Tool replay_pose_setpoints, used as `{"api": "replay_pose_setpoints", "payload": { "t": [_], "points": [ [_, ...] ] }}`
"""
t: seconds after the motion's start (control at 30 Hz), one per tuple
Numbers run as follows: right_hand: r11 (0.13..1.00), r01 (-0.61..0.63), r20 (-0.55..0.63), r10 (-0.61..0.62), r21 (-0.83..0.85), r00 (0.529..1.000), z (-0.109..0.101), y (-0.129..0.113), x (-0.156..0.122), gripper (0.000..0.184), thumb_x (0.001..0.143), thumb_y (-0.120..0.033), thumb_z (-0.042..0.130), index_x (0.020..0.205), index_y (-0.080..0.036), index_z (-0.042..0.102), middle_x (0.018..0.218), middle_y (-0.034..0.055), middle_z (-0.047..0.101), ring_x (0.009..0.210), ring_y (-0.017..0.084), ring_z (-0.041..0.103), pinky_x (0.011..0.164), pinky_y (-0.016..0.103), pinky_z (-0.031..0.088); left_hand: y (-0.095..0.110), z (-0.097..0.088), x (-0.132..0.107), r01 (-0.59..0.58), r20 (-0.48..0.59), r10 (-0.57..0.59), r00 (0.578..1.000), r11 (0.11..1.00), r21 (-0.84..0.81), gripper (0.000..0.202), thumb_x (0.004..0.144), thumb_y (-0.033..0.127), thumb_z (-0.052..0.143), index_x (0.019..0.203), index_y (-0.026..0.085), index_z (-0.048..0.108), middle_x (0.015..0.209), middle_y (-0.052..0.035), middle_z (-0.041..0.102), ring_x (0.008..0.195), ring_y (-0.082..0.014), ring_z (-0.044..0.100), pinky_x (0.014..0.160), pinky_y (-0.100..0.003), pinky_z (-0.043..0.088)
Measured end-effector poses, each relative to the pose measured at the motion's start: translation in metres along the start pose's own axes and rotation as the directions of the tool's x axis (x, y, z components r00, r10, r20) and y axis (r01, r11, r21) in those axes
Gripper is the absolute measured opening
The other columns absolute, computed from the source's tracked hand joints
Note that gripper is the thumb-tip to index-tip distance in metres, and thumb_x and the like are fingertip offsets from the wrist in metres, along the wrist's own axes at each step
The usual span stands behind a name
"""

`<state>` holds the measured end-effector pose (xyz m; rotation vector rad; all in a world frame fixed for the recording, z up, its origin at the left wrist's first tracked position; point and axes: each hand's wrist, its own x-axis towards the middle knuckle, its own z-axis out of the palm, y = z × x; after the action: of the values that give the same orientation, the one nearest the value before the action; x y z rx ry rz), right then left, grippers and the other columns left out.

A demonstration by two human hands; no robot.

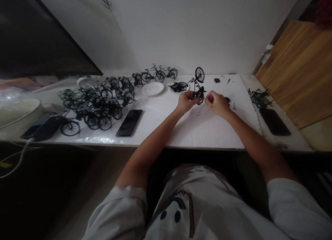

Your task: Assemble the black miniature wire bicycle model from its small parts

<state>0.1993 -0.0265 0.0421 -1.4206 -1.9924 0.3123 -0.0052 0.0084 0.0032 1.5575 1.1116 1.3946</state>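
The head view shows the left hand (187, 101) with its grip closed on a black miniature bicycle (199, 85), held on end right of the white plate (153, 89); the right hand (215, 102) pinches near its lower end, though whether on a part I cannot tell. Many finished-looking bicycles (97, 106) stand left of the plate; the held one seems unfinished, with small loose pieces (217, 80) farther right of the plate.

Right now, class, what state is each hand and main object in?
Left hand, gripping
Right hand, curled; grip unclear
Small black model bicycle, held on end
Dark miniature bicycles, crowded together
Black rectangular phone right of them, screen dark
Round white plate, flat
Large black screen, unlit
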Motion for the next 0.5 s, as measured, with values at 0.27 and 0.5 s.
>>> {"api": "replay_pose_setpoints", "payload": {
  "t": [0.27, 0.5],
  "points": [
    [1.0, 0.008, 0.085, -0.009, 0.019, 0.996, -0.0022, -0.0005, 0.0002, 0.05, 0.114, -0.047, 0.043, 0.071, -0.025, 0.057, 0.071, 0.0055, 0.071, 0.069, 0.021, 0.063, 0.072, 0.035, 0.041, 0.0018, 0.0005, -0.0015, 0.002, 0.01, -0.002, 1.0, 1.0, 0.011, 0.028, 0.067, 0.029, 0.097, 0.08, 0.017, 0.075, 0.07, -0.0003, 0.067, 0.068, -0.0137, 0.058, 0.062, -0.026, 0.046],
    [1.0, 0.0, -0.01, 0.0, 0.005, 1.0, -0.0001, -0.0016, -0.0005, 0.019, 0.102, -0.039, 0.067, 0.091, -0.025, 0.064, 0.089, 0.0067, 0.077, 0.079, 0.022, 0.065, 0.073, 0.034, 0.041, 0.0011, 0.0, -0.0001, 0.004, -0.019, -0.005, 1.0, 1.0, -0.01, 0.028, 0.069, 0.031, 0.094, 0.088, 0.015, 0.08, 0.075, -0.0023, 0.071, 0.068, -0.0126, 0.059, 0.063, -0.025, 0.046]
  ]
}}
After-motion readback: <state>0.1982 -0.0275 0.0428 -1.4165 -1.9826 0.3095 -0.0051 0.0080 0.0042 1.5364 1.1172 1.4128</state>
